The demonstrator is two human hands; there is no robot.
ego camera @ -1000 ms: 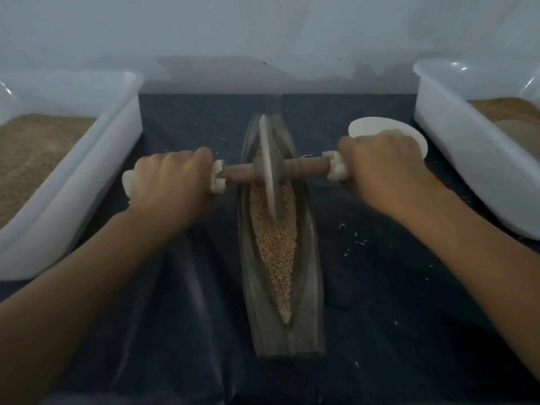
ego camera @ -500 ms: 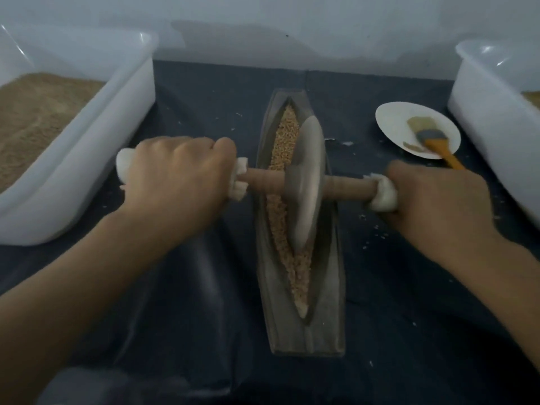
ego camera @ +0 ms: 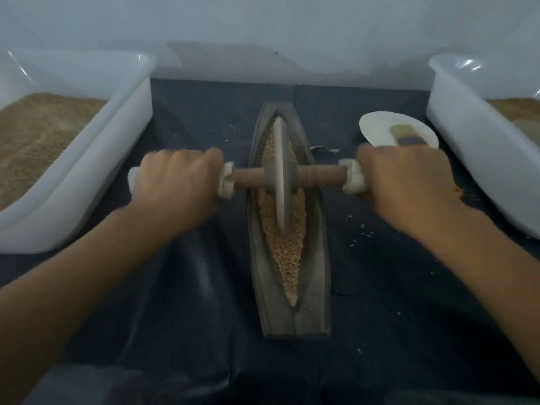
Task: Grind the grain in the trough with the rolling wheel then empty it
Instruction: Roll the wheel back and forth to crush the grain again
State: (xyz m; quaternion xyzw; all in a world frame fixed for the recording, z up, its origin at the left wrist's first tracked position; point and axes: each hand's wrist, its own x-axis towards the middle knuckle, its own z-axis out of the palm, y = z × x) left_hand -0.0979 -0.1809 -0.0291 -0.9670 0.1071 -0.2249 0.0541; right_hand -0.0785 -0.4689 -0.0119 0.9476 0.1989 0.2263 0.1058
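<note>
A dark boat-shaped trough point(ego camera: 317, 258) lies lengthwise on the dark cloth, filled with tan grain point(ego camera: 287, 252). The grey rolling wheel point(ego camera: 281, 173) stands on edge in the far half of the trough, its wooden axle point(ego camera: 320, 175) crossing it. My left hand point(ego camera: 178, 182) grips the white-wrapped left handle end. My right hand point(ego camera: 409, 182) grips the right handle end, where only a bit of white wrap shows.
A white tub point(ego camera: 87, 176) holding tan grain stands at the left; another white tub point(ego camera: 479, 147) stands at the right. A white plate point(ego camera: 377, 128) with a brush point(ego camera: 404, 135) lies behind my right hand. Stray grains dot the cloth point(ego camera: 359, 229).
The wheel rolled from the far part of the trough toward me, and has now rolled back to the far half. Both hands kept their grip on the handle ends.
</note>
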